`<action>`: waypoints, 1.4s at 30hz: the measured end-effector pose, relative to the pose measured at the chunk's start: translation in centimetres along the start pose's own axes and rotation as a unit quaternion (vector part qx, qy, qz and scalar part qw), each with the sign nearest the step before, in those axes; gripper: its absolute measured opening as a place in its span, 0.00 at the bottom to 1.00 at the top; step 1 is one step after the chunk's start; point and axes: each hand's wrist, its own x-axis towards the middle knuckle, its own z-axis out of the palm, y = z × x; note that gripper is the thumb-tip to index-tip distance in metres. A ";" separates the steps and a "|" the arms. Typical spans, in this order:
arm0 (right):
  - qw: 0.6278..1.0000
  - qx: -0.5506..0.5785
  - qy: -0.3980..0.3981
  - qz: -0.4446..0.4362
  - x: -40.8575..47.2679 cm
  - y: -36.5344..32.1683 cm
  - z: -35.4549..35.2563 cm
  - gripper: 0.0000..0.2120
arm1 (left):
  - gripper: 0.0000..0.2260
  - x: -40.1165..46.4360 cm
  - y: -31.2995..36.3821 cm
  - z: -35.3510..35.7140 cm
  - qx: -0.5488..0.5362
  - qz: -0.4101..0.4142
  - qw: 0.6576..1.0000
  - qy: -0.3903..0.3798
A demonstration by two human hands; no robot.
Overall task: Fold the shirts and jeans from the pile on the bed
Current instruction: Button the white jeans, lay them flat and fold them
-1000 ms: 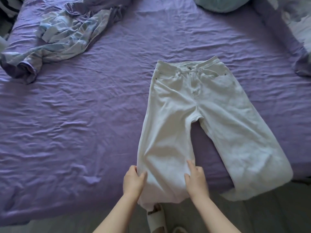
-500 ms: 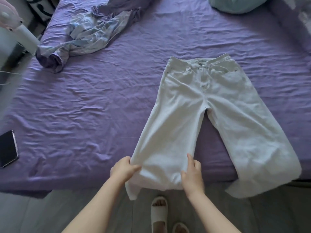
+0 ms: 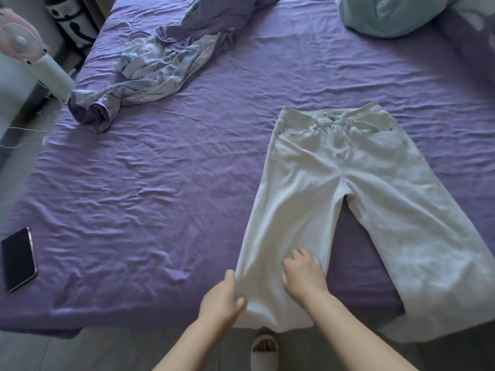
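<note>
Down at the bed's (image 3: 160, 210) near edge, white jeans (image 3: 334, 183) lie flat, waistband toward the far side. The left hand (image 3: 221, 301) pinches one leg's outer edge between thumb and fingers. The right hand (image 3: 304, 274) presses spread fingers on that same leg.

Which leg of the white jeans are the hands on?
The leg toward the phone side: left hand pinches its outer edge, right hand presses on it.

Black phone (image 3: 18, 259) at the bed's left edge; pink fan (image 3: 20, 40) beside it; pale blue pillow (image 3: 388, 16) far right; white slipper (image 3: 264, 349) on floor.
</note>
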 end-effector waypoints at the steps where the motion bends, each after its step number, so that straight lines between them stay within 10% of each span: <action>1: 0.998 0.045 0.038 0.012 0.9 -0.6 -0.8 0.16 | 0.17 -0.3 0.4 0.0 0.012 0.032 0.999 0.000; 6: 0.974 0.227 0.016 -0.008 6.1 -3.0 -4.7 0.26 | 0.39 -0.4 3.1 -1.2 -0.012 0.134 0.989 -0.063; 15: 0.963 0.269 0.000 0.030 8.6 -0.5 -5.8 0.23 | 0.36 0.9 6.5 -3.7 0.007 0.181 0.976 -0.117; 25: 0.860 0.509 0.034 -0.011 7.2 6.6 -8.8 0.24 | 0.32 0.9 16.1 -5.0 -0.122 0.185 0.969 -0.110; 35: 0.795 0.603 0.064 0.014 3.4 21.4 -12.8 0.26 | 0.36 2.5 29.8 -1.6 -0.252 0.160 0.926 -0.233; 42: 0.802 0.580 0.101 0.102 0.1 34.4 -12.2 0.26 | 0.28 5.9 38.8 0.9 -0.118 0.210 0.955 -0.174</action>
